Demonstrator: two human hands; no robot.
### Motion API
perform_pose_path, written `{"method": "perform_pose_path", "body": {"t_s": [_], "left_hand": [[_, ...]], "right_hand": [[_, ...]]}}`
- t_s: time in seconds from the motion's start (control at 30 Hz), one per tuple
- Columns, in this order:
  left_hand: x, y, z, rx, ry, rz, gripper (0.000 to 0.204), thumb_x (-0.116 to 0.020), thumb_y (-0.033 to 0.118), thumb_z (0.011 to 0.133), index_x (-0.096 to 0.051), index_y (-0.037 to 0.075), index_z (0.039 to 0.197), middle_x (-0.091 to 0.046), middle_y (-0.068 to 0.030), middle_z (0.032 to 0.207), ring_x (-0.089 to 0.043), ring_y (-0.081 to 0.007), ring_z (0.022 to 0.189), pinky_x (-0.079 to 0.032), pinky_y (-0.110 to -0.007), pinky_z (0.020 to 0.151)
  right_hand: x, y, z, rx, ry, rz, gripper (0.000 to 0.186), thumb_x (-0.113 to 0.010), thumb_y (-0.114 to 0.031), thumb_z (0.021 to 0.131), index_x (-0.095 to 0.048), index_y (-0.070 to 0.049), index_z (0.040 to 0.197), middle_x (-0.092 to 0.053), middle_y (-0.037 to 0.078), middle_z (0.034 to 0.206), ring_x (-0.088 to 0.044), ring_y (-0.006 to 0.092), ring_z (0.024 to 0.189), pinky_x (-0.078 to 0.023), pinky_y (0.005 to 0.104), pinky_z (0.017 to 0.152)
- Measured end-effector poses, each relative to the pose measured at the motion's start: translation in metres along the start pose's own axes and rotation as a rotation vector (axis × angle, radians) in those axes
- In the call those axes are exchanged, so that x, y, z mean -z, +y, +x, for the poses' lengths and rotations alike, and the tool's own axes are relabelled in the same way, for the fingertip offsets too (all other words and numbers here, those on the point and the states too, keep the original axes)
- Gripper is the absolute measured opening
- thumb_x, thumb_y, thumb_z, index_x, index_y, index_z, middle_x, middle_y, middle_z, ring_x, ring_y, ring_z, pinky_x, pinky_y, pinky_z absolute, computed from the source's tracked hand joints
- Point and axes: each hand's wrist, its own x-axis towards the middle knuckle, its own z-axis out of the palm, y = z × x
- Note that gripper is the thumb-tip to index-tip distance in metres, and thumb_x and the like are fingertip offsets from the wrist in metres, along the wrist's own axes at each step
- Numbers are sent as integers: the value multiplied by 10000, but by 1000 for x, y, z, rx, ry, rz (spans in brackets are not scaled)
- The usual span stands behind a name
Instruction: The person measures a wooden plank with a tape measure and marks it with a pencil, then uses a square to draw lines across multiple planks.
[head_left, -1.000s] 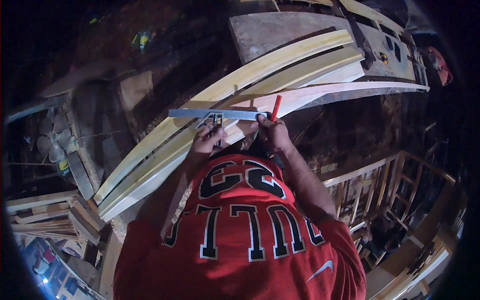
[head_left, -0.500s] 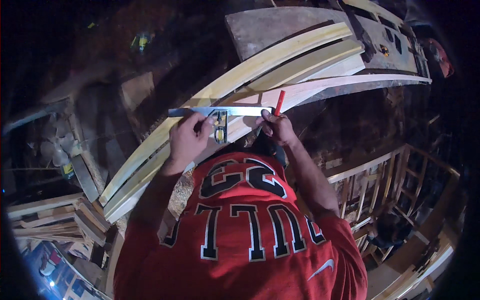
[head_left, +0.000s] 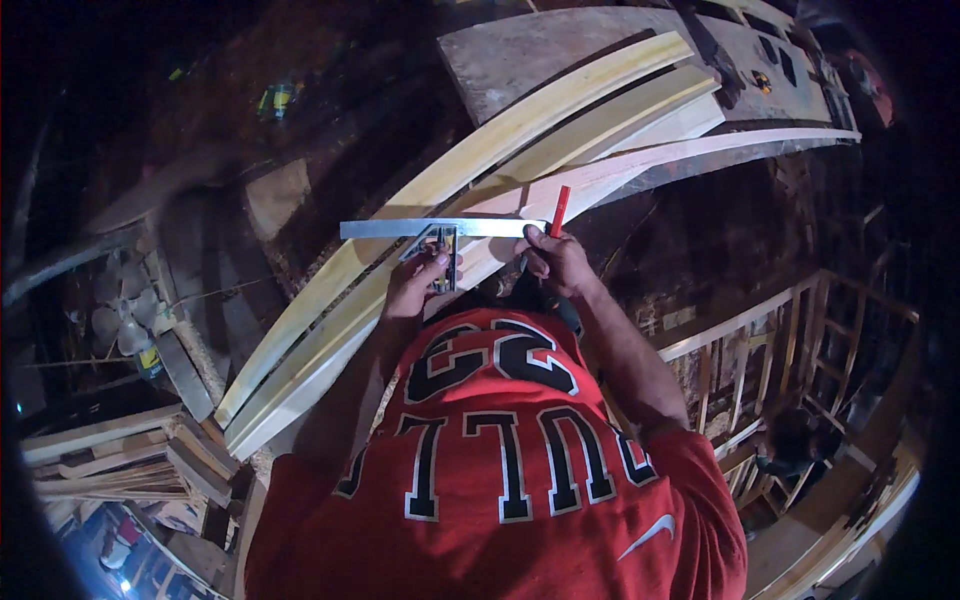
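Note:
A combination square [head_left: 385,229] with a shiny steel blade lies crosswise in front of me, above several pale timber boards. My left hand [head_left: 416,284] grips its dark head, thumb on top. At the blade's right end my right hand [head_left: 556,262] pinches the steel between thumb and fingers. A red pencil [head_left: 562,211] stands up out of that same right hand. Beneath the tool run a yellowish board [head_left: 520,120] and a pinkish tapered board [head_left: 680,155], both curved in this view. I cannot tell whether the blade touches the wood.
A wide grey panel [head_left: 530,55] lies beyond the boards. At the lower right stands a slatted wooden frame [head_left: 745,360]. Timber offcuts [head_left: 110,450] are stacked at the left. A yellow-and-dark tool [head_left: 276,100] sits at the far left, and a person [head_left: 795,440] is at the lower right.
My left hand has shifted right and down, from the blade area onto the square's head. The right hand still holds the blade's end and the pencil. The whole view has shifted slightly.

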Motion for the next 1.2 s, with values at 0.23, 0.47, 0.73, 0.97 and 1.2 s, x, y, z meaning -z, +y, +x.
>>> {"method": "perform_pose_path", "body": {"t_s": [0.23, 0.47, 0.73, 0.97, 1.2], "left_hand": [[6, -23, 11, 74, -75, -141, 339, -636, 280, 1011, -607, 77, 1281, -686, -89, 1132, -659, -207, 1029, -581, -393, 854], [7, -33, 15, -197, -49, 543, 402, -704, 373, 938, -643, 65, 1188, -716, -125, 1126, -705, -254, 990, -577, -431, 847], [-14, 71, -7, -658, 179, 1260, 334, -657, 408, 944, -703, 95, 1054, -711, -160, 1094, -677, -374, 1045, -539, -479, 876], [17, 32, 87, -411, 11, 1220, 361, -692, 390, 946, -693, 121, 1187, -733, -128, 1037, -708, -263, 940, -545, -398, 856], [19, 24, 106, -305, -79, 1136, 359, -658, 428, 947, -734, 87, 1029, -719, -143, 836, -705, -300, 779, -538, -425, 737]], "right_hand": [[1, 2, 4, -8, 23, -7, 327, -575, -278, 1053, -667, 18, 946, -678, 67, 779, -436, 85, 475, -357, 248, 457], [2, 5, 8, -52, 70, 35, 290, -603, -287, 1035, -648, -17, 938, -579, 26, 661, -441, 101, 466, -356, 259, 452], [21, 8, 25, -86, 104, -118, 342, -600, -367, 1026, -663, -35, 978, -632, 36, 706, -533, 120, 542, -392, 265, 489], [2, 6, 38, -1, 245, -24, 238, -579, -266, 1050, -650, -43, 1005, -671, 24, 752, -483, 90, 526, -346, 235, 467], [14, 8, 53, -4, 333, -188, 279, -608, -301, 1036, -685, -46, 952, -724, 56, 774, -503, 89, 499, -347, 249, 445]]}}
